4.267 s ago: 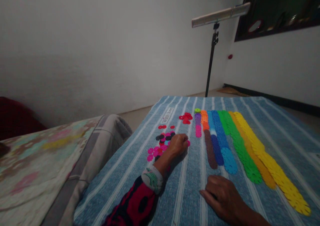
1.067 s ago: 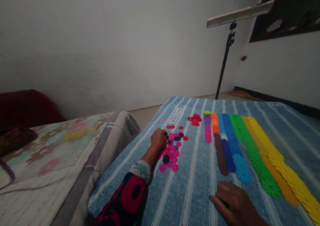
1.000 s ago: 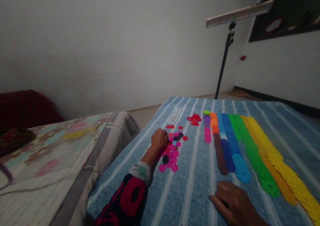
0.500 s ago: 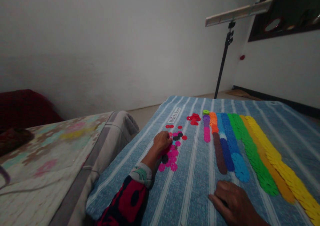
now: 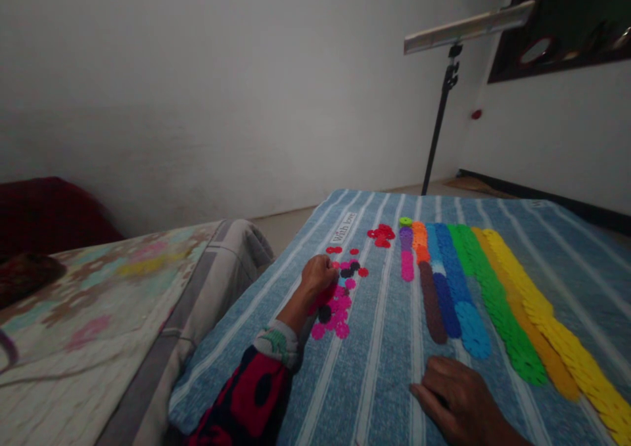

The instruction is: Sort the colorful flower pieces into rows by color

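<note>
A loose heap of pink, black and red plastic discs (image 5: 339, 301) lies on a blue striped cloth (image 5: 384, 367). My left hand (image 5: 319, 276) rests on the heap's left edge with its fingers curled; what they hold is hidden. My right hand (image 5: 456, 401) lies on the cloth near the front, fingers bent, with nothing visible in it. Beyond it run sorted rows of discs: pink and purple (image 5: 407, 255), brown (image 5: 434, 301), blue (image 5: 456, 282), green (image 5: 497, 308), orange (image 5: 537, 341) and yellow (image 5: 566, 341). A small red pile (image 5: 381, 234) sits farther back.
A flowered bedsheet (image 5: 73, 328) and a grey folded cover (image 5: 217, 268) lie to the left of the cloth. A light bar on a black stand (image 5: 438, 117) rises behind it. A dark red cushion (image 5: 44, 216) sits at far left.
My left hand moved from the heap's right side to its left edge and now shifts slightly over the discs. My right hand has stayed put. The camera turned a little left.
</note>
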`<action>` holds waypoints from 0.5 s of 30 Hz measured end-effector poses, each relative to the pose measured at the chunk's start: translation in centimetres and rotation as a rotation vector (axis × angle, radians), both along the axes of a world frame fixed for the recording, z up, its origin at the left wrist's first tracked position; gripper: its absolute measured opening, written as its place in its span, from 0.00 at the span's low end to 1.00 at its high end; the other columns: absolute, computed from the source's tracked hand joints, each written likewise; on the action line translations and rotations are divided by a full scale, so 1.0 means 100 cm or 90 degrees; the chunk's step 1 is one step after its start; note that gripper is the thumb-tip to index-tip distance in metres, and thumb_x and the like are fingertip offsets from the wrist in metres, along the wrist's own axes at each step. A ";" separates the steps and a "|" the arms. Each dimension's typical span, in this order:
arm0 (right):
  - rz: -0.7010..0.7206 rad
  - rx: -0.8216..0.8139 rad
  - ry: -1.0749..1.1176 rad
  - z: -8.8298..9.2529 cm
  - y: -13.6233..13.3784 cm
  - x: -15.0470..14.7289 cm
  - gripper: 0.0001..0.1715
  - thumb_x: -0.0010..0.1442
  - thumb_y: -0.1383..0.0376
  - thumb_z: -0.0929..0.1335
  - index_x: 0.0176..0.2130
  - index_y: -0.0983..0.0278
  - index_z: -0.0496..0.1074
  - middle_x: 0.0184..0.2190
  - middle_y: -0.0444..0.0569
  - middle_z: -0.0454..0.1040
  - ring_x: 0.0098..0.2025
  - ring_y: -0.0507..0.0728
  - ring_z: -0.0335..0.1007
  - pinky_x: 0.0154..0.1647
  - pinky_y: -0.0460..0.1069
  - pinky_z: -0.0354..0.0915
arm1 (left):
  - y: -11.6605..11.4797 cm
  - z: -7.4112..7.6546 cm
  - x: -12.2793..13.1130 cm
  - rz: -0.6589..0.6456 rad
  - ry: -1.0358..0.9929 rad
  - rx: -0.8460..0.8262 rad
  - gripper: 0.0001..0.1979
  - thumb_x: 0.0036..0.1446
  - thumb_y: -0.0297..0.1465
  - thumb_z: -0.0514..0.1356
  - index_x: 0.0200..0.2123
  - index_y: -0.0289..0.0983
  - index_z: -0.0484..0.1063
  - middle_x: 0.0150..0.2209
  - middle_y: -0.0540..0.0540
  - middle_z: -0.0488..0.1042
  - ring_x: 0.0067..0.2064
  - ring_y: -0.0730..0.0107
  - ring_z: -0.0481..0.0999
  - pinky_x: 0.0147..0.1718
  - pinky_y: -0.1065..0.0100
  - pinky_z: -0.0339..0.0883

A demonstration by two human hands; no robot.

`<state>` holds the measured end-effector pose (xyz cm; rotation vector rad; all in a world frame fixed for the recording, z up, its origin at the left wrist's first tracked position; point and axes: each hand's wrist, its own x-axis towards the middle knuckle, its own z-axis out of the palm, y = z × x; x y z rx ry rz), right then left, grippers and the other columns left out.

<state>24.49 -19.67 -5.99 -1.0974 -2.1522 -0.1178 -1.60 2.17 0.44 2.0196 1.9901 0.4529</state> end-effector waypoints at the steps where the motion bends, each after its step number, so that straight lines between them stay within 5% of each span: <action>1: -0.001 0.000 -0.002 0.000 0.000 0.000 0.25 0.71 0.64 0.59 0.22 0.62 0.65 0.19 0.44 0.66 0.22 0.51 0.65 0.27 0.47 0.54 | 0.002 0.001 0.001 -0.004 -0.018 0.002 0.02 0.51 0.27 0.62 0.27 0.36 0.73 0.26 0.49 0.75 0.29 0.69 0.74 0.26 0.70 0.56; 8: 0.004 0.002 -0.003 0.006 0.000 0.000 0.25 0.70 0.65 0.59 0.21 0.62 0.64 0.19 0.44 0.66 0.21 0.50 0.65 0.26 0.47 0.54 | 0.007 -0.001 0.021 -0.033 0.020 0.041 0.05 0.51 0.23 0.60 0.27 0.35 0.75 0.27 0.47 0.76 0.31 0.69 0.73 0.27 0.70 0.55; 15: 0.002 -0.005 -0.001 0.003 0.000 0.000 0.24 0.69 0.65 0.60 0.21 0.62 0.64 0.19 0.44 0.66 0.22 0.51 0.65 0.26 0.47 0.53 | 0.016 -0.006 0.020 -0.033 -0.096 0.009 0.04 0.48 0.22 0.61 0.24 0.34 0.74 0.22 0.51 0.70 0.26 0.72 0.69 0.25 0.71 0.55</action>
